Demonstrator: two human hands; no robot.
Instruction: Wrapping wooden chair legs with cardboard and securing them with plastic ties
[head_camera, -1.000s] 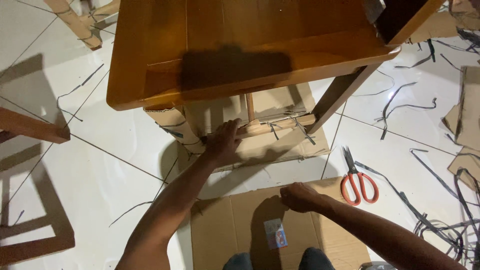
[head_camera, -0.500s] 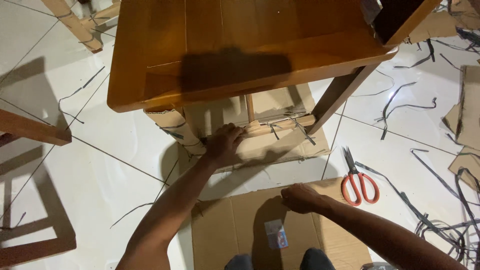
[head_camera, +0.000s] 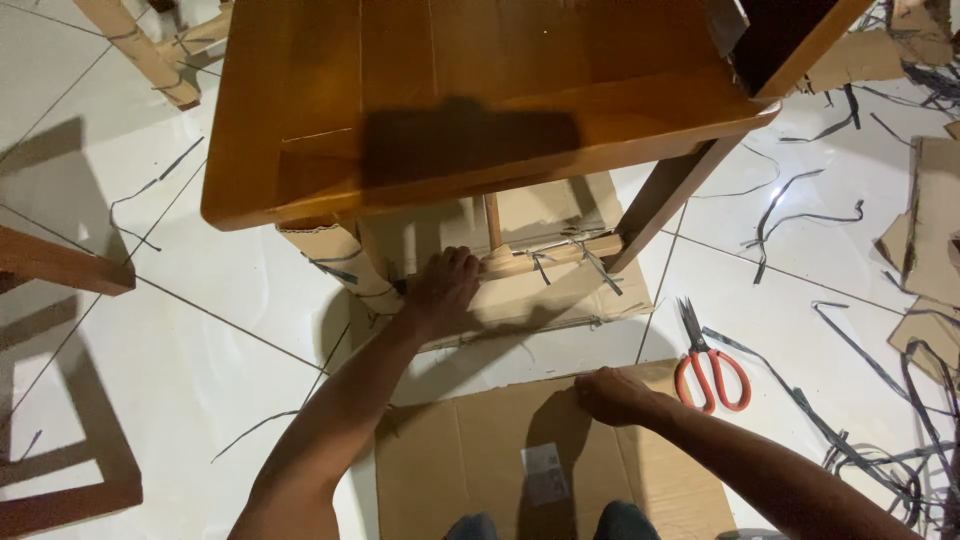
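At the far left we see parts of other wooden frames (head_camera: 60, 265) on the white tiled floor (head_camera: 200, 330). Next comes the wooden chair (head_camera: 470, 90), its glossy seat filling the top of the view. Its near-left leg is wrapped in cardboard (head_camera: 335, 255). Low between the near legs runs a pale wooden rung (head_camera: 540, 255); its long axis lies left to right, rising slightly toward the right leg (head_camera: 665, 195), and dark strapping is knotted around it.

Our left hand (head_camera: 440, 290) reaches under the seat, fingers curled over the left end of that rung and the cardboard sheet (head_camera: 540, 300) lying just below it. We cannot tell how tightly the fingers close.

Nearer to us, a flat cardboard panel (head_camera: 460, 470) lies on the floor, with a small printed label (head_camera: 543, 473) on it. Our right hand (head_camera: 610, 395) rests on its far edge, fingers bunched and pressing or pinching the edge; which of the two we cannot tell.

Just right of that hand lie orange-handled scissors (head_camera: 708, 360), blades pointing away from us. Farther right, dark strap offcuts (head_camera: 860, 440) and cardboard scraps (head_camera: 930, 230) litter the tiles.
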